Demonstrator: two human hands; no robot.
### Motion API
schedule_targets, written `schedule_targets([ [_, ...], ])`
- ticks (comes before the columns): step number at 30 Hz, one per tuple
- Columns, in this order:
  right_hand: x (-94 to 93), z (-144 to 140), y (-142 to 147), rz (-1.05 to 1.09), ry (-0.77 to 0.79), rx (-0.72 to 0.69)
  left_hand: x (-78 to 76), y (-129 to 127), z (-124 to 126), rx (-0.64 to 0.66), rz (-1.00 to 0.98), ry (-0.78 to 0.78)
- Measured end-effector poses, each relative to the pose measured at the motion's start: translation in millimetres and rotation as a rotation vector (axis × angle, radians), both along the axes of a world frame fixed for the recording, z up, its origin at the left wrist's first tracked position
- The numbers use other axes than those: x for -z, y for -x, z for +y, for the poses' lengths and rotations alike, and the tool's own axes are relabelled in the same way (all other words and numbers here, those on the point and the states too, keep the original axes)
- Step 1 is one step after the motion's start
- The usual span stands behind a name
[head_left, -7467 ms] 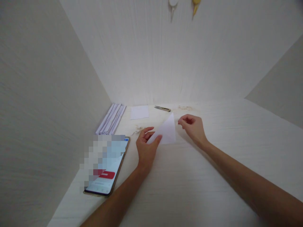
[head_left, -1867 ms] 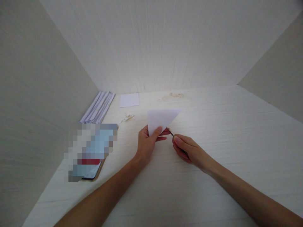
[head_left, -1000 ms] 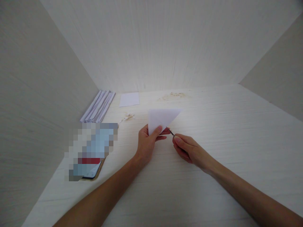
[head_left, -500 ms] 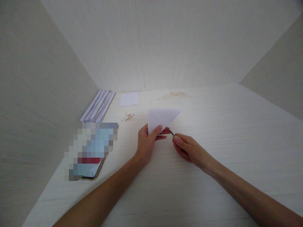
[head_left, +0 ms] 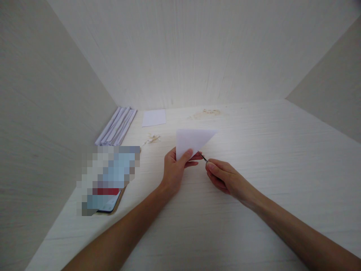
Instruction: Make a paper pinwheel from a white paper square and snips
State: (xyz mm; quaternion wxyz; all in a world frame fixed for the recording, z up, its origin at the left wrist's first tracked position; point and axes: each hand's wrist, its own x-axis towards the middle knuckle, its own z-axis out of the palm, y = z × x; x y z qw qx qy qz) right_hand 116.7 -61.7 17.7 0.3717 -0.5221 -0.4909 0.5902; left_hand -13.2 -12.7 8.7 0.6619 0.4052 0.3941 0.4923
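Note:
A white sheet of paper folded into a triangle point(head_left: 189, 140) is held up over the table. My left hand point(head_left: 175, 169) pinches its lower part, thumb in front and fingers behind. My right hand point(head_left: 221, 175) grips a slim, dark, pointed metal tool point(head_left: 203, 156), whose handle is hidden in the closed fingers. The tool's tip meets the slanted lower-right edge of the paper, just right of my left thumb. Whether the tip is on the edge or behind it, I cannot tell.
On the left lies a blurred-out phone point(head_left: 120, 169) in a brown case. Behind it, long folded papers point(head_left: 116, 127) lie bundled against the left wall. A white paper square point(head_left: 153, 117) and small scraps point(head_left: 152, 139) are nearby; more crumbs point(head_left: 211, 111) lie by the back wall.

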Motion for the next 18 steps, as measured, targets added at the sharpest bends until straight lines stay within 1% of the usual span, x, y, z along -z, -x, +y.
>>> schedule_targets([
  [12, -3.5, 0.6, -3.6, 0.072, 0.100, -0.021, -0.2, 2.7, 3.0, 0.030, 0.014, -0.001],
  [18, -3.0, -0.7, -5.2, 0.079, 0.110, -0.028, -0.9, 3.3, 3.3, 0.048, 0.011, -0.005],
])
